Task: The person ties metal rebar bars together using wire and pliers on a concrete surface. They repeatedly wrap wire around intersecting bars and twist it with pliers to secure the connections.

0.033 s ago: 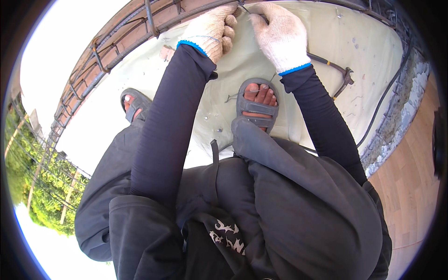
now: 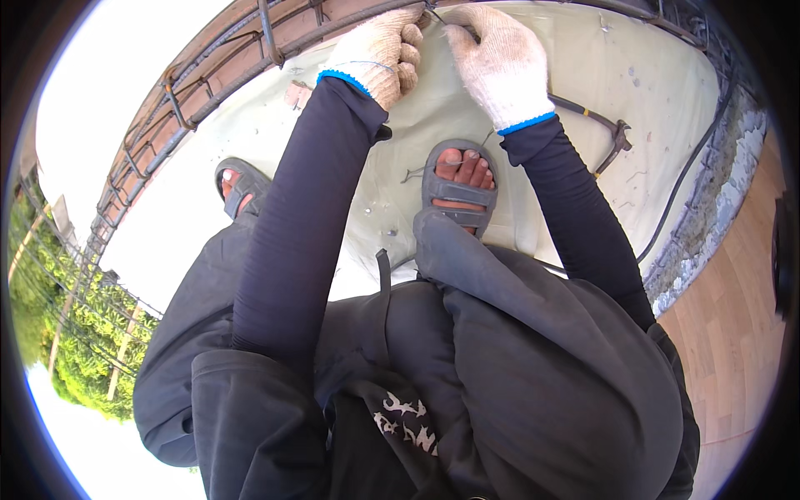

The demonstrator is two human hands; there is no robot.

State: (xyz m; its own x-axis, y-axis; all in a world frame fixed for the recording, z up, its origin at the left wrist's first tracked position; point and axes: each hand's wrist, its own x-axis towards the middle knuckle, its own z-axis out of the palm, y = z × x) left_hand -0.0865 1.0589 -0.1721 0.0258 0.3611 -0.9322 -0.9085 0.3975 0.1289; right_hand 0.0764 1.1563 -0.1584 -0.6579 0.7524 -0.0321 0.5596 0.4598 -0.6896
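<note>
At the top edge, my left hand (image 2: 379, 57) wears an off-white knit glove with a blue cuff. Its fingers are curled closed, right beside a reinforcing bar (image 2: 333, 27). Close on its right is my right hand (image 2: 502, 68), gloved the same way, thumb and forefinger pinched together. A short piece of thin dark wire (image 2: 432, 12) runs between the fingertips of both hands; its ends are hidden. Right of my right wrist lies a dark metal tool (image 2: 618, 137) with yellow bands, spread like open pincers. My forearm partly covers it.
A rebar cage (image 2: 179, 104) curves along the far and left side. Pale plastic sheeting (image 2: 658, 92) lies under my sandalled feet. Loose bent wire (image 2: 410, 175) touches my right sandal (image 2: 460, 190). A black cable (image 2: 687, 179) runs along the rough concrete edge (image 2: 723, 196) on the right.
</note>
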